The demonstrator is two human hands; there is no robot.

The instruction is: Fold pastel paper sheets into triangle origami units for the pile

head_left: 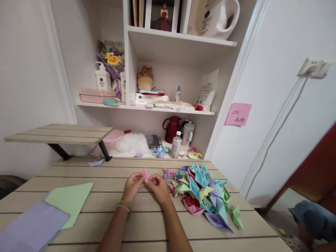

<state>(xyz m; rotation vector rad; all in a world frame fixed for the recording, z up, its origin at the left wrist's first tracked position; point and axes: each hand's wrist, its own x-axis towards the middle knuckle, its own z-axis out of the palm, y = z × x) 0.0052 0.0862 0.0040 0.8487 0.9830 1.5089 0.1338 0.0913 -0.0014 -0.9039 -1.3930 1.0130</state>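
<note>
Left hand (132,186) and right hand (159,189) nearly closed; pink folded paper (145,174) pinched between fingertips, point directed away; folded-paper pile (201,189) seen beside right hand; flat sheets (34,224) laid left, well apart.

Bare slats lie open between the green sheet (70,201) and the boat pile (201,192). The riser (59,133) overhangs the far left.

Matt, creased paper boats (194,185); wood-look slatted table (105,196); glossy red jug (172,129).
</note>
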